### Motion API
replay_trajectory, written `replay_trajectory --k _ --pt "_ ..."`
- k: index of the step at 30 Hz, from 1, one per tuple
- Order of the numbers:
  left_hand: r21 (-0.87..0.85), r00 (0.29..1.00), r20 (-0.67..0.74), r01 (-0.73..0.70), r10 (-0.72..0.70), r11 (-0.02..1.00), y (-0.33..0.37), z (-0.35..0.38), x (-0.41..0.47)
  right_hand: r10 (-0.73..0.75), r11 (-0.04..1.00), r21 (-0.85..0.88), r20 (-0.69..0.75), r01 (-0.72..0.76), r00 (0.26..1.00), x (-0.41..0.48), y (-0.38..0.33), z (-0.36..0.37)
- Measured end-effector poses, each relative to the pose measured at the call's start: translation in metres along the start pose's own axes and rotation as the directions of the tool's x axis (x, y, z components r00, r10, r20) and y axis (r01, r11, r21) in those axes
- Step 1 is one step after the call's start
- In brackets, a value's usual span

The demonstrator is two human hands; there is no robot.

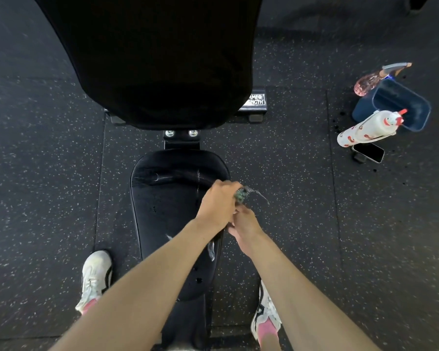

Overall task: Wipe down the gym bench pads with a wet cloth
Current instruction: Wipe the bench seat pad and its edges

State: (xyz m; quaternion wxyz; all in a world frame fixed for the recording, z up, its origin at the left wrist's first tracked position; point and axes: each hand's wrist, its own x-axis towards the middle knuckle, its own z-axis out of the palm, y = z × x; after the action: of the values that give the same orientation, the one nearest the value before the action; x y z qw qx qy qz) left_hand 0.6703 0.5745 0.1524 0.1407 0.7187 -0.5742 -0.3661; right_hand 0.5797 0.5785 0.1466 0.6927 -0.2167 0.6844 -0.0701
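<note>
Right edge of seat pad [173, 198]: both hands meet here, over the pad's side and the floor [48, 173] beside it.
Left hand [218, 201]: knuckles up, fingers curled round a bunched cloth.
Right hand [243, 221]: just below the left and touching it. Its fingers curl in toward the same bundle, but I cannot tell what they pinch.
Cloth [240, 195]: a small greenish-grey wad showing past the left knuckles. A thin pale streak trails from it to the right; it may be a cloth edge or water.
Seat surface: black, with pale wet streaks arcing near its top and a few marks lower down.
Back pad [162, 59]: black and raised upright beyond the seat. It looks matte, so it is probably not wiped yet.
Beside the bench: a pink spray bottle [368, 82], a blue tub [363, 110], a white bottle [365, 129] with red markings, and a dark phone [369, 152] lying flat just beside that bottle.
Risk, drips: squeezing the cloth here would drop water on the floor near the right shoe [266, 315], which could cause a slip.
Risk, phone: dark spots dot the floor around the tub, so further splashes could reach the phone.
Risk, streaks: a bunched cloth touches little of the surface, so it could leave patches unwiped.
Writing: a plate [256, 100] on the frame, partly hidden by the back pad, shows "AMER" over "ENGTH", likely Hammer Strength.
Bottle markings: too small to read.
</note>
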Motion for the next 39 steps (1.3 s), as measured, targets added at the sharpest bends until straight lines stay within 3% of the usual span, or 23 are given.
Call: replay_trajectory --k 2,5,7,13,17,19,21,22,25,29,32,34,36,39 --pt "-0.044 0.998 0.017 -0.064 0.064 0.997 0.000 -0.010 0.000 0.043 0.999 0.033 -0.016 -0.042 0.999 0.003 0.004 -0.001" --pt "-0.060 0.973 -0.230 0.009 -0.022 0.998 -0.002 -0.025 0.017 0.077 0.997 0.017 0.004 -0.077 0.997 0.006 0.008 0.001" --pt "-0.011 0.966 -0.253 0.053 -0.054 0.999 -0.004 -0.031 0.029 0.085 0.996 0.003 0.003 -0.085 0.996 0.007 0.010 0.001" --pt "0.333 0.997 0.044 -0.071 0.060 0.940 0.003 -0.017 0.022 0.122 0.992 -0.031 -0.020 -0.123 0.992 0.006 0.017 -0.005" --pt "0.396 0.974 0.194 -0.186 0.116 0.899 0.004 -0.016 0.012 0.136 0.990 -0.025 -0.046 -0.137 0.990 -0.002 0.020 -0.007" --pt "0.238 0.960 0.268 -0.144 0.078 0.961 -0.002 -0.015 0.005 0.123 0.991 -0.051 -0.070 -0.126 0.990 -0.004 0.020 -0.005" --pt "-0.127 0.957 0.291 0.042 -0.003 0.991 -0.010 -0.019 -0.005 0.110 0.989 -0.090 -0.100 -0.119 0.989 -0.008 0.018 0.000" --pt "-0.261 0.966 0.253 0.114 -0.046 0.959 -0.015 -0.025 -0.011 0.101 0.989 -0.099 -0.118 -0.113 0.988 -0.009 0.017 0.002" --pt "-0.412 0.972 0.005 0.215 -0.233 0.885 -0.038 -0.049 -0.031 0.062 0.990 -0.114 -0.181 -0.083 0.982 -0.015 0.012 0.007" --pt "-0.473 0.808 -0.324 0.313 -0.493 0.824 -0.076 -0.079 -0.055 0.009 0.994 -0.106 -0.225 -0.034 0.974 -0.024 0.005 0.019" --pt "-0.525 0.638 -0.426 0.404 -0.642 0.749 -0.100 -0.093 -0.064 -0.030 0.992 -0.128 -0.226 0.001 0.974 -0.029 0.003 0.031" --pt "-0.549 0.561 -0.432 0.458 -0.706 0.699 -0.112 -0.099 -0.065 -0.051 0.986 -0.166 -0.215 0.015 0.975 -0.029 0.003 0.037" --pt "-0.565 0.520 -0.407 0.503 -0.751 0.654 -0.124 -0.101 -0.062 -0.071 0.977 -0.211 -0.212 0.026 0.975 -0.027 0.004 0.041" --pt "-0.541 0.529 -0.377 0.541 -0.760 0.644 -0.130 -0.095 -0.058 -0.080 0.976 -0.217 -0.217 0.032 0.973 -0.025 0.007 0.039"
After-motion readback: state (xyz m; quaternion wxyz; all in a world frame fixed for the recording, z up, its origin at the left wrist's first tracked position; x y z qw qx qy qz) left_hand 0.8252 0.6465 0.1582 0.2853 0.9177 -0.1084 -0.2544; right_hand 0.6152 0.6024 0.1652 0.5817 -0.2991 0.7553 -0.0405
